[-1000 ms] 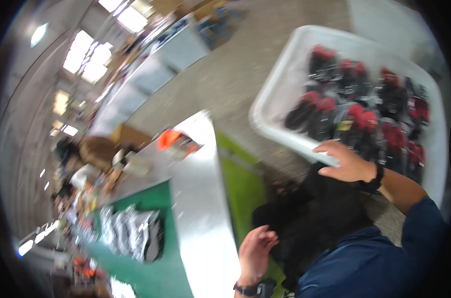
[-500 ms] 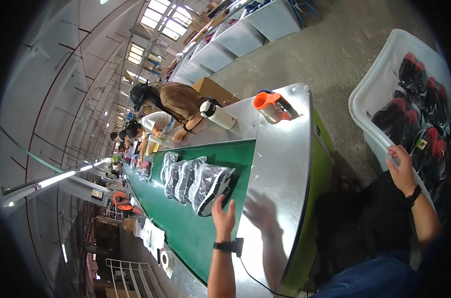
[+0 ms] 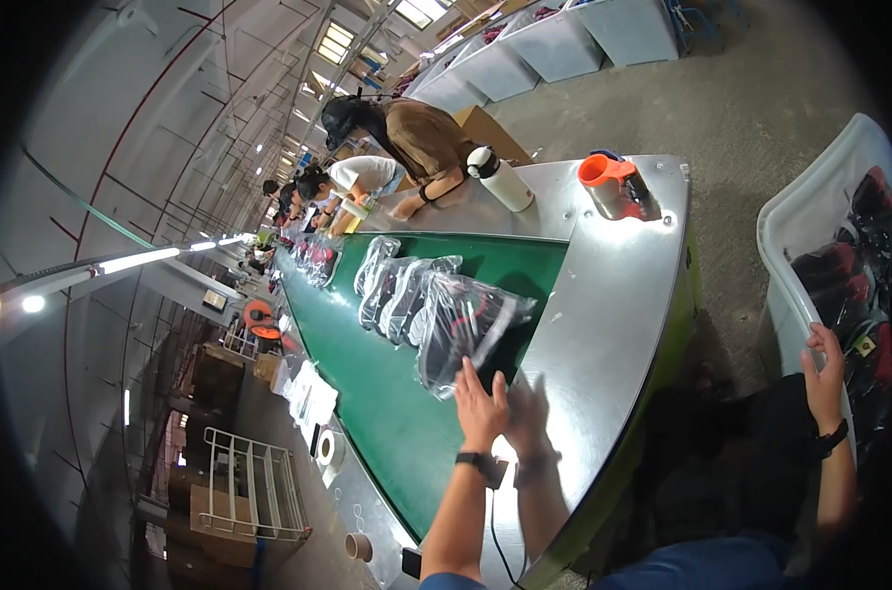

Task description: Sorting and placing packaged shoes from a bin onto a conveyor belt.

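Note:
A row of shoes in clear plastic bags [image 3: 470, 324] lies on the green conveyor belt [image 3: 367, 398]. The nearest bagged shoe is dark with a pale sole edge and sits at the belt's near end. My left hand [image 3: 480, 408] has its fingers stretched out at the lower edge of that bag; whether they touch it I cannot tell. On the right, my right hand [image 3: 825, 379] is at the rim of the white plastic bin [image 3: 775, 236], fingers extended and grasping nothing visible. Inside the bin are several bagged black and red shoes [image 3: 834, 275].
A metal tabletop [image 3: 603, 295] borders the belt, bearing a white bottle [image 3: 505, 182] and an orange-topped cup [image 3: 608, 187]. A person in brown [image 3: 421, 138] works across the belt, others farther along. Tape rolls [image 3: 330, 447] and white papers [image 3: 310, 398] lie on the left edge.
My view has swung left. My left hand has moved forward to the nearest bagged shoe, which now shows its dark upper more. My right hand stays by the bin rim.

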The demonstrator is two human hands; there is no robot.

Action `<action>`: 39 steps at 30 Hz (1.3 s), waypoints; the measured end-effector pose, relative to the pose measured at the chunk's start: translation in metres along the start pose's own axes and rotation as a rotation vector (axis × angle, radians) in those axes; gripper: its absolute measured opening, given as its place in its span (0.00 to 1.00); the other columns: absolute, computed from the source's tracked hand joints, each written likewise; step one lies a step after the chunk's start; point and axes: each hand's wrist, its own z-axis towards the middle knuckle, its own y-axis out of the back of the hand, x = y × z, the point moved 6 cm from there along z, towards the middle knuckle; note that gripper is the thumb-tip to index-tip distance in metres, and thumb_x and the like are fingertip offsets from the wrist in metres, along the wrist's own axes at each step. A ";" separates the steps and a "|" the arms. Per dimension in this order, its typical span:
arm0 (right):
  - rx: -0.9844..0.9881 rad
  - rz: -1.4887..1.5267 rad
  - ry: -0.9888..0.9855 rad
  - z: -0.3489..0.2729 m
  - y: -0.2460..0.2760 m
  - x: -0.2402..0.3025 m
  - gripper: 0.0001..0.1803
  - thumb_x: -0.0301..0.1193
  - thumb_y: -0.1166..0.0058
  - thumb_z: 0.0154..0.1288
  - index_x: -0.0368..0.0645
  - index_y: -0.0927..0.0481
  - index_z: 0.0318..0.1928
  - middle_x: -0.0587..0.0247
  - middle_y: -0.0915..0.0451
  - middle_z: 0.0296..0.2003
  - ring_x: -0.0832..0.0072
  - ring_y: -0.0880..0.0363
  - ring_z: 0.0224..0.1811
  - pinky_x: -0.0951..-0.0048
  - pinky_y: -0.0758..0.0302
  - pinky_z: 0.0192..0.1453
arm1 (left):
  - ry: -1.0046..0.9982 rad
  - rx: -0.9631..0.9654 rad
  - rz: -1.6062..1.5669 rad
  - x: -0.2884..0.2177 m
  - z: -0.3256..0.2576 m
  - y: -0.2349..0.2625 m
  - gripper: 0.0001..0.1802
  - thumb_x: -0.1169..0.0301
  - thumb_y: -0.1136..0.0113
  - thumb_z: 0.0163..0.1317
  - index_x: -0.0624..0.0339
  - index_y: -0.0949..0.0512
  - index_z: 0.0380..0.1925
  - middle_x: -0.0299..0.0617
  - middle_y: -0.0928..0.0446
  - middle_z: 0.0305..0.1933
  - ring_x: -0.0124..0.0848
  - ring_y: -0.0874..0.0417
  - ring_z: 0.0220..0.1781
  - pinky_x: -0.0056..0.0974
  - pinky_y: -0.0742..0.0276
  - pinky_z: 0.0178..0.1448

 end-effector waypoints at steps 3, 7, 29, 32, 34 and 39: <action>0.005 0.014 0.015 0.004 -0.004 0.001 0.23 0.17 0.46 0.63 0.36 0.24 0.60 0.58 0.24 0.44 0.68 0.24 0.48 0.66 0.27 0.59 | 0.295 0.188 -0.595 0.000 -0.043 -0.010 0.45 0.45 0.53 0.79 0.68 0.53 0.79 0.61 0.28 0.68 0.48 0.28 0.72 0.45 0.32 0.72; -0.019 0.018 0.016 0.003 -0.001 0.004 0.22 0.17 0.45 0.62 0.36 0.23 0.58 0.57 0.24 0.43 0.67 0.23 0.47 0.66 0.27 0.59 | 0.773 0.009 -1.673 -0.004 -0.062 -0.015 0.61 0.28 0.40 0.60 0.67 0.46 0.75 0.57 0.39 0.75 0.47 0.35 0.76 0.54 0.38 0.79; -0.077 -0.104 0.111 0.000 0.003 0.017 0.16 0.19 0.40 0.59 0.37 0.19 0.50 0.56 0.22 0.37 0.64 0.20 0.41 0.65 0.25 0.53 | 0.758 -0.481 -1.908 -0.009 -0.037 -0.044 0.39 0.38 0.37 0.60 0.55 0.29 0.62 0.45 0.25 0.57 0.40 0.22 0.57 0.48 0.20 0.62; -0.061 -0.028 0.040 0.003 0.005 0.014 0.15 0.21 0.38 0.60 0.38 0.18 0.49 0.57 0.20 0.37 0.65 0.19 0.42 0.66 0.24 0.53 | 0.671 -0.455 -2.120 -0.024 -0.048 -0.049 0.42 0.37 0.32 0.57 0.59 0.25 0.59 0.44 0.21 0.55 0.41 0.19 0.56 0.49 0.20 0.66; -0.008 0.065 -0.060 0.008 0.004 0.004 0.15 0.25 0.36 0.63 0.37 0.17 0.50 0.59 0.18 0.40 0.72 0.17 0.44 0.71 0.23 0.53 | 0.605 -0.341 -2.189 -0.038 -0.052 -0.051 0.43 0.38 0.33 0.58 0.59 0.25 0.62 0.46 0.20 0.61 0.43 0.18 0.59 0.51 0.22 0.68; 0.298 0.300 -0.231 0.028 -0.025 0.061 0.16 0.30 0.36 0.68 0.37 0.17 0.54 0.66 0.15 0.44 0.78 0.18 0.47 0.73 0.23 0.53 | 0.476 -0.002 -2.121 -0.106 -0.053 -0.031 0.45 0.35 0.44 0.63 0.52 0.32 0.72 0.43 0.26 0.71 0.47 0.24 0.68 0.55 0.26 0.71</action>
